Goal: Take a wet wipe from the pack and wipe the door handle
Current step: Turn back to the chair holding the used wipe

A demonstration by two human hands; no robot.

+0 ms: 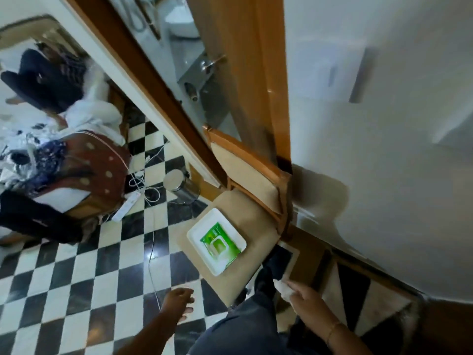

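A green pack of wet wipes (219,245) lies on a white tray (202,226), which rests on the seat of a beige chair (252,226). The metal door handle (211,63) sticks out from the open wooden door (238,80) above the chair. My right hand (304,301) is low at the right, below the chair, shut on a crumpled white wet wipe (282,288). My left hand (179,302) hangs over the checkered floor with fingers loosely curled and nothing in it. Both hands are far below the handle.
A small metal bin (179,185) stands on the black-and-white checkered floor (76,290) by the door frame. A power strip and white cables (133,201) trail across the tiles. A bed with piled clothes (64,155) fills the left. A white wall (384,124) is on the right.
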